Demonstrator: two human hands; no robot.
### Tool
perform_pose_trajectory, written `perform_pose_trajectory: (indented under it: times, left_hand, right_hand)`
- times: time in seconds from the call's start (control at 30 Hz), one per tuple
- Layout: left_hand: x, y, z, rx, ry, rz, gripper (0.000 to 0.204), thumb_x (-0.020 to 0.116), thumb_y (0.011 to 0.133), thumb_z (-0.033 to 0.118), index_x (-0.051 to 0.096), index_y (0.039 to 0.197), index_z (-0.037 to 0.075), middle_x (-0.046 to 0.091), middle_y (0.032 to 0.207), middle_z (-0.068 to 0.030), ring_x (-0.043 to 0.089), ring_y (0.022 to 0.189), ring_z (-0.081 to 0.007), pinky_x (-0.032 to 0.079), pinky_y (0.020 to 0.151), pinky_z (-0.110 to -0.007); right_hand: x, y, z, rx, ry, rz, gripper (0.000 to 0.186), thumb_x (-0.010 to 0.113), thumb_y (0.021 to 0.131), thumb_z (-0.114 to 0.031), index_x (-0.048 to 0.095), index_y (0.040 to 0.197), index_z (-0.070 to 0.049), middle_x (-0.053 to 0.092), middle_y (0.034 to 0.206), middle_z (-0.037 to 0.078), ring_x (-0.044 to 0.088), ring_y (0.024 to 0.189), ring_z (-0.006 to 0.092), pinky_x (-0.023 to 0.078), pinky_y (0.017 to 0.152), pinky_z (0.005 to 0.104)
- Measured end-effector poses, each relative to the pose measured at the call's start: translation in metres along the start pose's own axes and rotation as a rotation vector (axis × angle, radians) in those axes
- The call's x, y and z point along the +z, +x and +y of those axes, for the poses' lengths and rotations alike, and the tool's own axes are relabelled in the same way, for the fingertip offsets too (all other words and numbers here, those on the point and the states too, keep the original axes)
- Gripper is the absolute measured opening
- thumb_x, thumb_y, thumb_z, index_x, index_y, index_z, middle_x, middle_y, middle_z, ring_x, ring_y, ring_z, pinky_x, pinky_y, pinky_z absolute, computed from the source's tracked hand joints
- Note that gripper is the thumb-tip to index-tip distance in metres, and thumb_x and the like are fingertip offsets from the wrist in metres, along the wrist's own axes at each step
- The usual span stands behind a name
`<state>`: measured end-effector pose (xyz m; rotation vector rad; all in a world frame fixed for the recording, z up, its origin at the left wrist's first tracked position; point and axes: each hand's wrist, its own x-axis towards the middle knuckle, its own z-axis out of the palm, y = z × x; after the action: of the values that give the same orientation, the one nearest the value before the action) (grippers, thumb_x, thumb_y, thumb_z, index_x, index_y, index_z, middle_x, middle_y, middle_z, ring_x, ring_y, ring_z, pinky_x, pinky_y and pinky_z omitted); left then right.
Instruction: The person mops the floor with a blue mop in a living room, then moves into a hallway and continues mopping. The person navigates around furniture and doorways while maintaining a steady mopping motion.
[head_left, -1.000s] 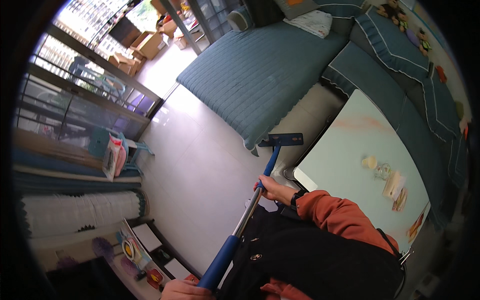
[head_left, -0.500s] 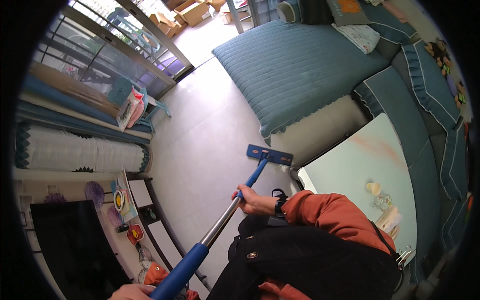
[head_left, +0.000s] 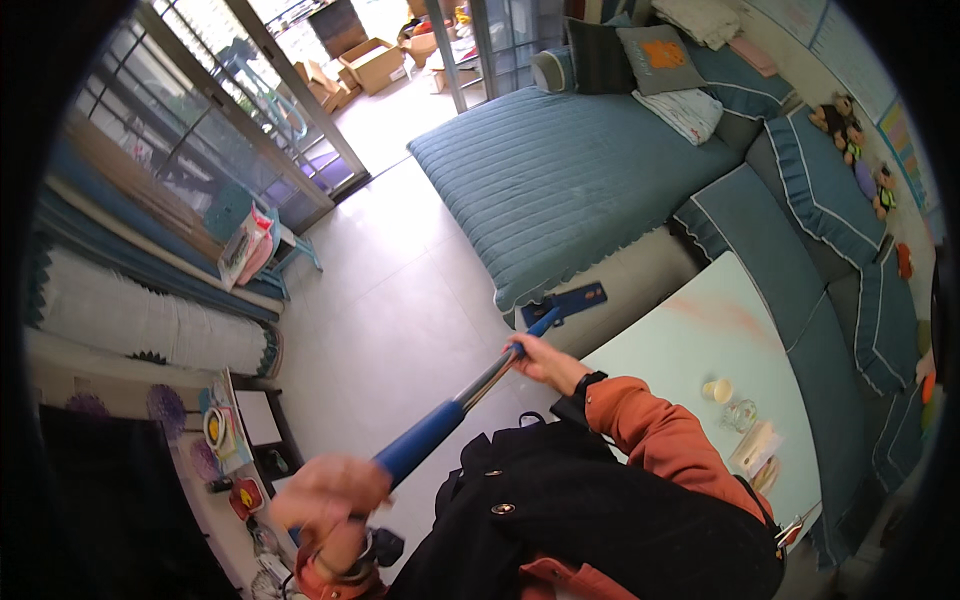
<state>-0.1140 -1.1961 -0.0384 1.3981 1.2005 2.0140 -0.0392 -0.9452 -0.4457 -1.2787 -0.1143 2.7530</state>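
A flat mop slants across the view, with a blue grip, a steel pole [head_left: 488, 381] and a flat blue head [head_left: 580, 300]. Its head lies on the floor between the teal-covered sofa [head_left: 560, 180] and the pale glass-topped table [head_left: 690, 320]; the sofa's skirt is beside it. My right hand [head_left: 543, 362] is closed around the pole's lower part, close to the head. Slightly smeared by motion, my left hand [head_left: 335, 495] wraps the upper end of the blue grip. Both sleeves are orange, under a black apron.
On the table stand a yellowish cup [head_left: 716, 390], a glass [head_left: 740, 414] and a tissue box [head_left: 757, 447]. A small blue chair [head_left: 285, 255] holding bags is by the sliding door at left. A television [head_left: 120, 510] is lower left; cardboard boxes [head_left: 372, 66] lie beyond the doorway.
The mop head has moved right, into the gap between sofa and table. My left hand has come up and forward into fuller view; my right hand has moved forward and right.
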Motion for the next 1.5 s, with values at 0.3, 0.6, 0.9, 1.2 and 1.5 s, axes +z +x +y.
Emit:
perform_pose_trajectory:
  times: [0.3,0.6,0.9,1.2,1.5]
  left_hand:
    - [-0.026,-0.063,-0.062,-0.159,0.060,0.139,0.038,0.062,0.086,0.034,0.048,0.102,0.003,0.061,0.083,-0.0124,0.061,0.082,-0.0271,0.041,0.094,-0.051]
    - [-0.112,-0.122,0.023,-0.044,-0.062,0.663,0.019,0.053,0.071,0.016,0.047,0.083,0.003,0.045,0.053,-0.0054,0.045,0.046,-0.0186,0.039,0.061,-0.036]
    - [-0.163,-0.099,0.155,0.022,-0.068,-0.291,0.015,0.062,0.067,0.004,0.065,0.078,-0.006,0.051,0.052,-0.0084,0.052,0.042,-0.0200,0.043,0.047,-0.029]
    - [-0.128,-0.054,0.184,-0.036,-0.112,-0.586,0.020,0.068,0.073,0.011,0.062,0.085,-0.003,0.051,0.054,-0.0061,0.050,0.043,-0.0201,0.040,0.043,-0.031]
    - [-0.143,-0.065,0.105,0.103,-0.058,-0.118,0.015,0.071,0.075,0.013,0.060,0.077,0.003,0.059,0.062,-0.0071,0.057,0.052,-0.0193,0.049,0.055,-0.030]
  right_hand:
    - [-0.041,0.036,-0.017,-0.115,0.025,0.084,0.016,0.050,0.088,-0.012,0.042,0.092,0.001,0.055,0.079,0.015,0.060,0.072,0.0253,0.056,0.070,0.0375]
    - [0.025,0.038,0.116,0.352,-0.176,0.152,0.017,0.045,0.091,-0.016,0.039,0.086,-0.001,0.052,0.087,0.014,0.059,0.086,0.0292,0.050,0.090,0.0499]
    - [0.122,-0.005,0.260,0.599,-0.183,0.013,0.024,0.056,0.088,-0.018,0.045,0.098,0.001,0.059,0.095,0.014,0.060,0.088,0.0249,0.053,0.086,0.0395]
    - [0.149,-0.024,0.314,0.533,-0.191,-0.048,0.015,0.061,0.083,-0.004,0.047,0.086,0.000,0.057,0.083,0.011,0.061,0.078,0.0223,0.057,0.072,0.0357]
    - [0.137,0.060,0.183,0.210,0.034,-0.081,0.025,0.056,0.085,-0.005,0.040,0.099,0.007,0.054,0.083,0.018,0.059,0.076,0.0282,0.055,0.067,0.0334]
